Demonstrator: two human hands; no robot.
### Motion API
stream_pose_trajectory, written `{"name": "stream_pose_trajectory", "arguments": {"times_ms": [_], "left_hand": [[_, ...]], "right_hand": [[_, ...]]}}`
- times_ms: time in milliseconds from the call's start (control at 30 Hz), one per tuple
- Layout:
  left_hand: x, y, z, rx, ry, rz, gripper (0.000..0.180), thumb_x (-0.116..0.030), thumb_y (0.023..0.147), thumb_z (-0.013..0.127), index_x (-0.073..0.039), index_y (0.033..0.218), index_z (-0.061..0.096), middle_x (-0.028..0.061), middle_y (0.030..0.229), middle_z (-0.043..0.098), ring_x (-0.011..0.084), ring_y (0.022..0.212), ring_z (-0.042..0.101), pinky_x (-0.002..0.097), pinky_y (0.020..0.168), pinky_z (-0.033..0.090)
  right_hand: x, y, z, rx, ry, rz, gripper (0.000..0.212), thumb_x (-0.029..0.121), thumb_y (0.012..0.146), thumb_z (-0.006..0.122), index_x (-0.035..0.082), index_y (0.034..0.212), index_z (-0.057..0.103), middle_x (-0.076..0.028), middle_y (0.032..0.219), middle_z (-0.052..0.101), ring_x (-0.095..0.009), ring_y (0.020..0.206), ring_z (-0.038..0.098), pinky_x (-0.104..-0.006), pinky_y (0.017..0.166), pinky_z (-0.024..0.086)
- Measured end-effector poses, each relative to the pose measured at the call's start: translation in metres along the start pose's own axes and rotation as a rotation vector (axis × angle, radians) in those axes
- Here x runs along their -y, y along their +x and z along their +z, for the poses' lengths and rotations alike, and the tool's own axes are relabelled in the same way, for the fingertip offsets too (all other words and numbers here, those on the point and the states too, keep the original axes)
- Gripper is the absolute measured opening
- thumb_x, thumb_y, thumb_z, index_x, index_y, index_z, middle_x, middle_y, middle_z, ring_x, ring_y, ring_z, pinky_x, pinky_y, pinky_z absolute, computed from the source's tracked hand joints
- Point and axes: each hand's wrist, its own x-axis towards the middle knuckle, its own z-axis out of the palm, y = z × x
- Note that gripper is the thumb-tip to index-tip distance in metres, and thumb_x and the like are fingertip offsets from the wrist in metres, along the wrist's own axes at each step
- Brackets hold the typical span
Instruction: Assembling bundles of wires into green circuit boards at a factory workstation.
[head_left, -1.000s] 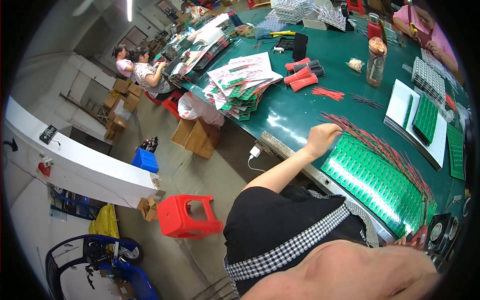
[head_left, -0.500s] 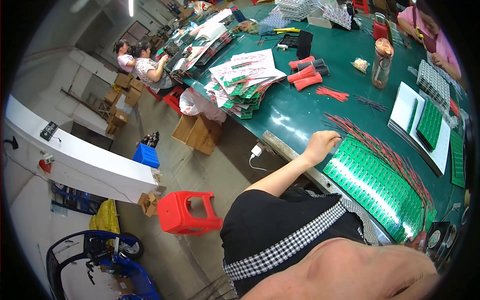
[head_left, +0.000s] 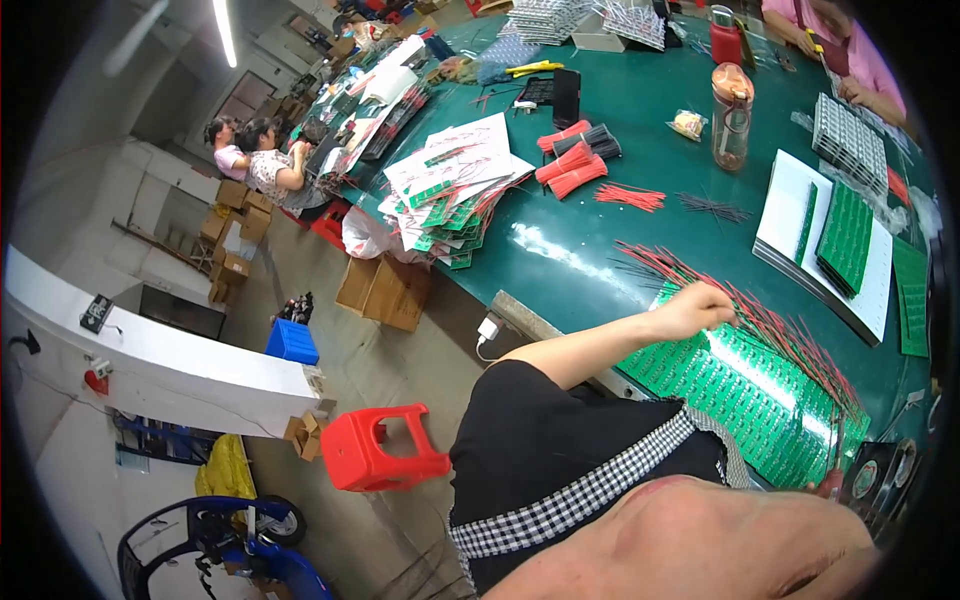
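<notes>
My left hand [head_left: 696,310] reaches over a large green circuit board panel [head_left: 740,400], its fingers pinched together at the row of red and black wires [head_left: 770,315] along the far edge. Whatever lies between the fingertips is too small to make out. The panel, covered in rows of small pads, lies near the table's front edge. By its right end a thin tool with a red handle [head_left: 831,483], like a soldering iron, points up over the board. My right hand is out of view, hidden low at the right.
Red wire bundles [head_left: 572,170] and loose dark wires [head_left: 716,207] lie farther back on the green table [head_left: 570,240]. Boards and white sheets [head_left: 455,190] are stacked left; a bottle [head_left: 732,118] and more green boards [head_left: 848,238] stand right. A red stool [head_left: 385,447] is behind. Co-workers sit at the table.
My left hand has moved right along the wire row, from the panel's left corner to farther over the board. The whole view has shifted slightly.
</notes>
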Motion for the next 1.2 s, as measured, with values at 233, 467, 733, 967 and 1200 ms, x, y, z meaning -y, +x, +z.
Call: {"name": "stream_pose_trajectory", "arguments": {"times_ms": [233,467,733,967,1200], "left_hand": [[-0.009,0.022,0.059,0.446,-0.207,0.141,0.015,-0.013,0.081,0.057,-0.001,0.077,0.065,0.0019,0.059,0.061,0.0081,0.050,0.051,0.0240,0.050,0.041],[-0.004,0.017,0.084,0.642,-0.406,-0.019,0.015,-0.015,0.082,0.058,-0.001,0.080,0.064,0.0039,0.065,0.065,0.0049,0.047,0.049,0.0197,0.042,0.037],[-0.059,0.023,0.094,0.774,-0.377,-0.314,0.017,-0.016,0.084,0.058,0.000,0.084,0.063,0.0068,0.067,0.063,0.0047,0.045,0.043,0.0185,0.041,0.033],[-0.074,0.020,0.147,0.985,-0.470,-0.433,0.017,-0.012,0.084,0.058,0.004,0.085,0.062,0.0096,0.070,0.064,0.0053,0.045,0.043,0.0176,0.040,0.034],[-0.062,0.022,0.137,0.946,-0.409,-0.466,0.011,-0.010,0.083,0.059,0.002,0.083,0.062,0.0102,0.074,0.065,0.0054,0.047,0.044,0.0170,0.043,0.034]], "right_hand": [[-0.001,-0.007,-0.011,0.021,0.009,0.085,0.043,0.022,0.092,0.048,0.004,0.127,0.033,-0.005,0.094,0.050,-0.006,0.061,0.038,-0.0189,0.054,0.035],[0.000,-0.015,0.048,-0.075,-0.097,-0.062,0.040,0.023,0.091,0.049,0.005,0.125,0.036,0.000,0.073,0.041,-0.004,0.056,0.036,-0.0155,0.046,0.030],[0.012,-0.039,0.076,-0.200,-0.642,-0.269,0.034,0.002,0.079,0.061,0.000,0.112,0.054,-0.006,0.103,0.061,-0.006,0.067,0.050,-0.0183,0.057,0.039],[0.042,-0.059,0.093,0.180,-1.251,-0.727,0.057,0.016,0.073,0.065,-0.004,0.123,0.045,-0.018,0.117,0.054,-0.024,0.103,0.057,-0.0314,0.083,0.045],[0.027,-0.051,0.099,0.268,-1.508,-0.758,0.058,0.025,0.067,0.069,-0.002,0.115,0.052,-0.018,0.104,0.060,-0.030,0.089,0.062,-0.0343,0.074,0.050]]}}
